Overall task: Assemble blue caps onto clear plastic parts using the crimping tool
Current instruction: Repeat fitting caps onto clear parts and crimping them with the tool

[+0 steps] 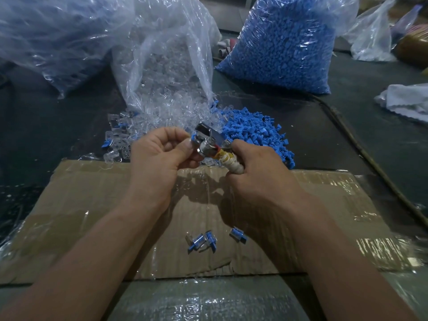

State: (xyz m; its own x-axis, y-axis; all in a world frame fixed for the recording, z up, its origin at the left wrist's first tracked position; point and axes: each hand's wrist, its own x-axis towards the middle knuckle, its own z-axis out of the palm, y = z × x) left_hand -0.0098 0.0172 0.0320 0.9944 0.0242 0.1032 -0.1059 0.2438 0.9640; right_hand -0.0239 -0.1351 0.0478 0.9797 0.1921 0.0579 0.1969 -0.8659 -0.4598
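My right hand (256, 167) grips the tape-wrapped handle of a metal crimping tool (207, 141), its shiny jaws pointing up and left. My left hand (159, 154) pinches a small clear part with a blue cap (193, 137) right at the tool's jaws. A loose pile of blue caps (257, 133) lies just behind the hands, and clear plastic parts (148, 117) spill from an open bag. Several finished pieces (208, 242) with blue caps lie on the cardboard sheet (92, 200) below my hands.
A full bag of blue caps (282, 42) stands at the back right. The clear-parts bag (166, 56) stands behind centre and another plastic bag (46, 38) at the back left. A white cloth (407, 98) lies far right, a cord (370, 158) runs along the dark table.
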